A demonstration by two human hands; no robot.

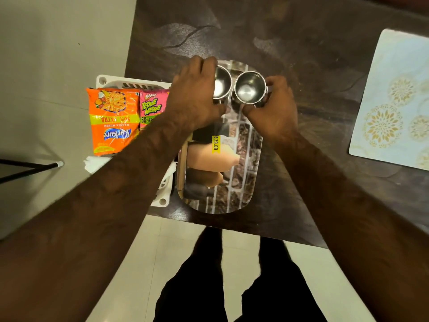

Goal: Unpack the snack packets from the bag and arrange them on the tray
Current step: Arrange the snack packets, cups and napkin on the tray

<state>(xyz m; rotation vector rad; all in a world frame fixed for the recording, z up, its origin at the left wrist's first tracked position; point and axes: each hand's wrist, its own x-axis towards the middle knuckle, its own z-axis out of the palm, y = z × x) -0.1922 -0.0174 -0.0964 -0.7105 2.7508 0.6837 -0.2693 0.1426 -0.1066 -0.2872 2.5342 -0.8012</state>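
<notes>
A shiny oval tray with a brick pattern and a yellow price sticker lies on the dark table. At its far end stand two steel cups. My left hand grips the left steel cup, covering most of it. My right hand holds the right steel cup by its side. An orange Kurkure packet and a pink Tedhe Medhe packet lie side by side on a white plastic stool left of the table. No bag is visible.
A pale placemat with gold flowers lies at the table's right. The dark table ends just in front of my legs. A thin black stand leg crosses the floor at far left.
</notes>
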